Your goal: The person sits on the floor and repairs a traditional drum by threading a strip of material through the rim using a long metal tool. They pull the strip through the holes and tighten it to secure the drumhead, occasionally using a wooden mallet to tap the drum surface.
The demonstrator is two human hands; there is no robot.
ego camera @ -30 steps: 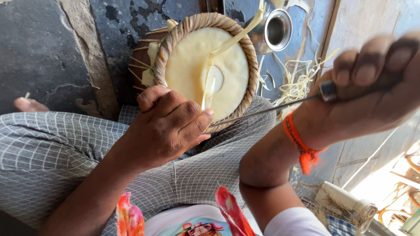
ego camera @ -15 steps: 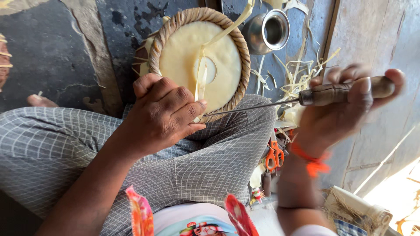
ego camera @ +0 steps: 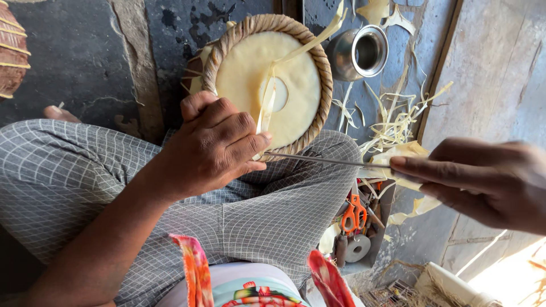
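A round coiled basket lid (ego camera: 296, 62), cream inside with a tan woven rim, rests against my knee. My left hand (ego camera: 213, 145) grips its near rim and pinches a pale flat palm strip (ego camera: 267, 105) that runs up across the lid. A thin metal needle (ego camera: 318, 160) lies level, its tip at the rim by my left fingers. My right hand (ego camera: 483, 179) holds the needle's other end between thumb and outstretched fingers, far right of the lid.
A steel cup (ego camera: 358, 54) stands behind the lid. Loose pale strips (ego camera: 398, 119) litter the dark floor on the right. Orange-handled scissors (ego camera: 354, 216) and a tape roll (ego camera: 357, 248) lie in a small box by my knee. Another woven basket (ego camera: 11, 51) shows at far left.
My right hand has dropped lower and its fingers have stretched out along the needle. My left hand has kept its hold on the lid's rim and the strip.
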